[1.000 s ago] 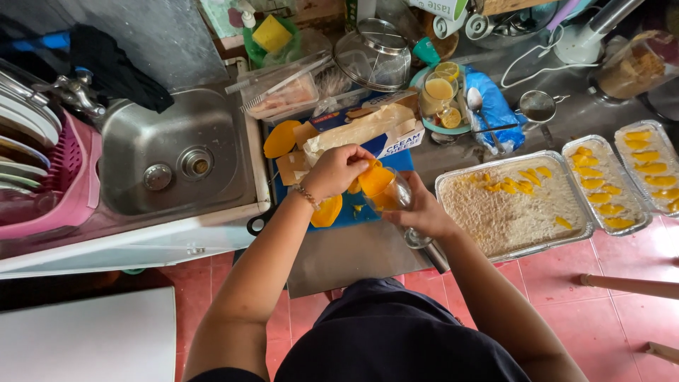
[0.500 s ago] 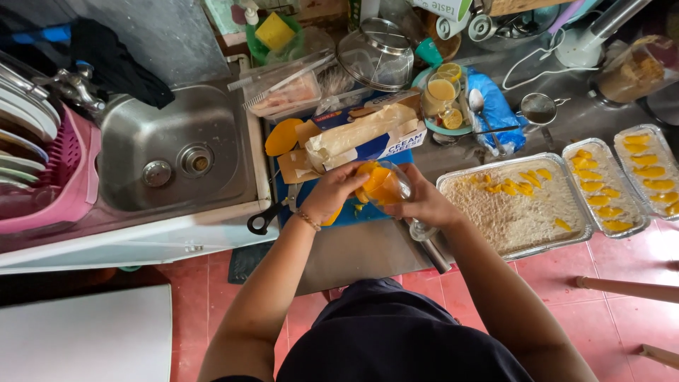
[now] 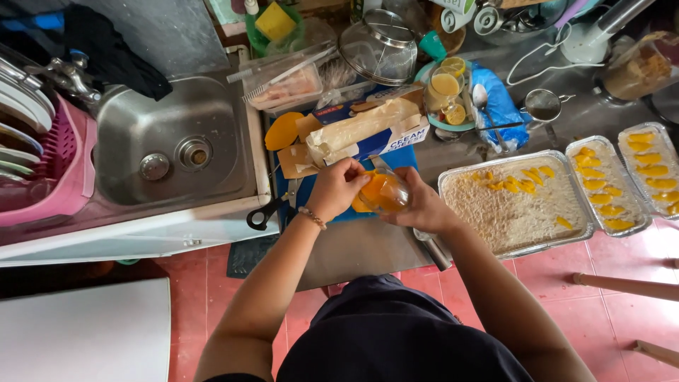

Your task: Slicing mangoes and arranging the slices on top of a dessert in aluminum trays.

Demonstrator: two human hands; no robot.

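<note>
While the person stood at the worktop point(image 3: 368, 247), this was how things lay:

Glass: a small clear glass point(image 3: 384, 192) with orange mango pieces inside was held up between both hands, just in front of the cracker box point(image 3: 364, 134) and above the blue mat point(image 3: 403, 157).

Left hand: the left hand point(image 3: 338, 187) was curled around the near-left side of the glass, with its fingertips at the rim. A bead bracelet point(image 3: 312, 217) sat on that wrist.

Right hand: the right hand point(image 3: 423, 206) gripped the glass from the right side and underneath. I cannot tell if it also held the metal handle point(image 3: 433, 249) that stuck out below it.

Big tray: a foil tray point(image 3: 518, 204) full of pale crumbs with a few mango slices on top lay just right of the glass.

Small trays: two more foil trays point(image 3: 605, 185) with rows of mango slices lay right of the big tray.

Scissors: black scissors point(image 3: 272, 209) lay left of the glass, near the edge of the sink point(image 3: 173, 145).

Sink: the metal sink was well left of the glass, with a pink dish rack point(image 3: 60, 177) on its far left side.

Behind the box: a plate with mango halves point(image 3: 447, 92) and a wire strainer point(image 3: 378, 46) sat past the cracker box.
</note>
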